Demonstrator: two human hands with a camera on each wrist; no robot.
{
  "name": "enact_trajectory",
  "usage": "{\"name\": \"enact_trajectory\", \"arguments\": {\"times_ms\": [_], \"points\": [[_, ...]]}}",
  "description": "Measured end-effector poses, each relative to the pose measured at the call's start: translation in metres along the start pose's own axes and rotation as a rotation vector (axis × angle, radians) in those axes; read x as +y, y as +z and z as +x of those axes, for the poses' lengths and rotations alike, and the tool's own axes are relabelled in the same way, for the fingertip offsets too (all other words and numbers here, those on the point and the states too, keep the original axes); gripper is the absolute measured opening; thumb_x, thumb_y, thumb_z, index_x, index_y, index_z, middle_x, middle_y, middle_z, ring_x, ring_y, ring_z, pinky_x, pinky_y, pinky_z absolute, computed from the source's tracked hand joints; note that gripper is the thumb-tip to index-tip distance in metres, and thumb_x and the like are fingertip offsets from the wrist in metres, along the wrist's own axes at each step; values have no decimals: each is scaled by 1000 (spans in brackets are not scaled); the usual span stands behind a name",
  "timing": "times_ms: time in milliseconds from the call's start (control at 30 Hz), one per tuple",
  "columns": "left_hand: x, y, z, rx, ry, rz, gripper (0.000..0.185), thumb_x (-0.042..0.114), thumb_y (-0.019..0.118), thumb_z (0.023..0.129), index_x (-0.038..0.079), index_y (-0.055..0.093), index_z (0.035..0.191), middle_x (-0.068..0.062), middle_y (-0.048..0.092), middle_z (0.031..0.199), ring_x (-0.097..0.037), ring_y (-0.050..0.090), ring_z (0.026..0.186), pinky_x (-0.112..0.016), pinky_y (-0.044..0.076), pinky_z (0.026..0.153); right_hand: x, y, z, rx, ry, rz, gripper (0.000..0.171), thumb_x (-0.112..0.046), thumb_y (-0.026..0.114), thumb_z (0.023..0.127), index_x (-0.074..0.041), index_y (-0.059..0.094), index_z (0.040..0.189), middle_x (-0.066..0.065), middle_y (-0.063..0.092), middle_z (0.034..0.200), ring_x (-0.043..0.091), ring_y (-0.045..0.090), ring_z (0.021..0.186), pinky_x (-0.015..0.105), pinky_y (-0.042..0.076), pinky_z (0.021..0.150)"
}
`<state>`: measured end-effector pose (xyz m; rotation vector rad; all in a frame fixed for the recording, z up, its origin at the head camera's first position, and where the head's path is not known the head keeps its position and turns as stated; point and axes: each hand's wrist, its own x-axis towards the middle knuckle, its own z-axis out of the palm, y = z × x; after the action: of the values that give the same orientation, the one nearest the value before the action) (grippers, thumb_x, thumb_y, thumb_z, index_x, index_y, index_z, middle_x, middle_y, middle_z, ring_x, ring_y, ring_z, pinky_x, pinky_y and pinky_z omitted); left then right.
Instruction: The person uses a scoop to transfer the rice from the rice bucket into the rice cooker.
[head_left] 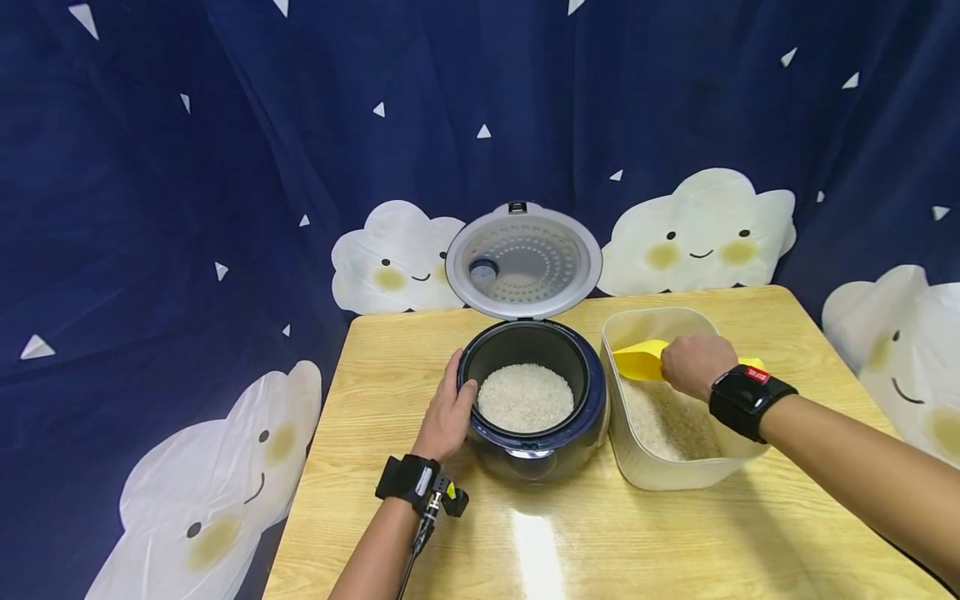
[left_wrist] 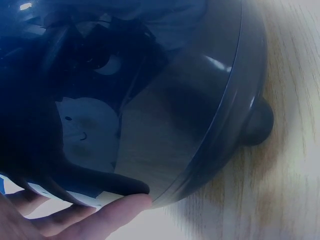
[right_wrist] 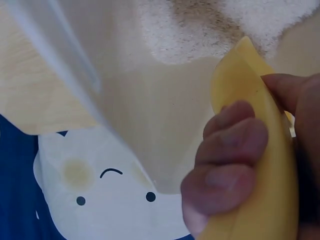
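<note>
My right hand (head_left: 699,364) grips the handle of a yellow scoop (head_left: 639,360) inside a white rice bin (head_left: 628,473). In the right wrist view, curled fingers (right_wrist: 227,165) wrap round the scoop (right_wrist: 260,200); its bowl looks free of rice on the part that shows. Rice (head_left: 667,421) lies in the bottom of the bin. Left of it stands a dark rice cooker (head_left: 534,468) with its lid (head_left: 525,260) raised and white rice (head_left: 526,398) in its pot. My left hand (head_left: 447,415) rests on the cooker's left side with fairly straight fingers, the thumb near the rim.
Cooker and bin stand side by side on a wooden table (head_left: 390,375), nearly touching. Behind the table hangs a dark blue curtain (head_left: 420,75) with white triangles and smiling clouds. A cable (head_left: 408,567) runs from the left wrist band along the forearm.
</note>
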<state>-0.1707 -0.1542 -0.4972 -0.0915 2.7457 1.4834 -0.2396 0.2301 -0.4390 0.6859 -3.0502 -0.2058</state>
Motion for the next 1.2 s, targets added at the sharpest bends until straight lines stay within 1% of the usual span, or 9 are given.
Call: {"name": "enact_trajectory", "arguments": {"times_ms": [200,367,467,533,633,733,800,1000,1200], "points": [[-1,0,0,4,-2,5,59,40,39,110,44,16,164,4,29,172,-24,30,159,-55,28,129,0,7,6,-5,-2,-40,33,-8,71,87,-10,54,59,0,40,53,19,42,49,35,47,46],[0,0,0,4,9,-1,60,40,39,109,44,15,164,4,28,173,-25,29,160,-55,28,129,0,9,7,31,-27,-70,33,-8,74,86,-9,56,59,-1,39,53,19,41,49,34,46,47],[0,-1,1,6,8,1,60,40,38,109,43,15,164,3,28,173,-25,29,160,-56,28,129,0,11,5,30,-46,-44,29,-11,74,85,-11,59,60,-1,41,53,19,41,49,32,42,49],[0,-1,0,9,8,3,60,40,39,109,42,15,165,2,28,173,-26,30,160,-57,28,129,-1,12,4,7,-55,-12,26,-11,74,85,-11,61,63,-1,43,54,19,42,50,32,41,49],[0,0,-1,11,1,6,61,41,39,109,42,15,165,1,28,173,-27,30,159,-57,28,128,-3,13,1,-18,-59,34,25,-11,73,86,-11,60,64,0,43,55,19,42,50,32,41,49],[0,0,-1,12,-3,12,61,41,39,109,43,15,165,1,28,172,-28,31,159,-57,29,128,-5,13,-1,-9,-72,53,24,-9,73,84,-11,59,64,0,43,56,19,42,49,33,41,48],[0,0,-1,15,-3,12,60,41,39,109,43,15,164,1,29,172,-28,32,158,-58,30,128,-5,12,-2,-9,-76,61,24,-10,74,82,-11,59,64,-1,43,56,18,42,50,33,40,48],[2,0,-1,14,5,1,60,41,39,109,43,16,164,0,29,172,-28,32,159,-59,30,127,-3,10,-6,-55,-65,92,22,-13,78,80,-13,62,65,-3,43,57,16,42,51,28,34,49],[0,1,-4,14,-16,-8,60,41,40,109,44,17,164,1,30,172,-28,32,158,-59,30,127,-4,13,-10,-33,-89,85,26,-14,80,77,-15,59,62,-5,44,56,14,41,50,27,32,49]]}}
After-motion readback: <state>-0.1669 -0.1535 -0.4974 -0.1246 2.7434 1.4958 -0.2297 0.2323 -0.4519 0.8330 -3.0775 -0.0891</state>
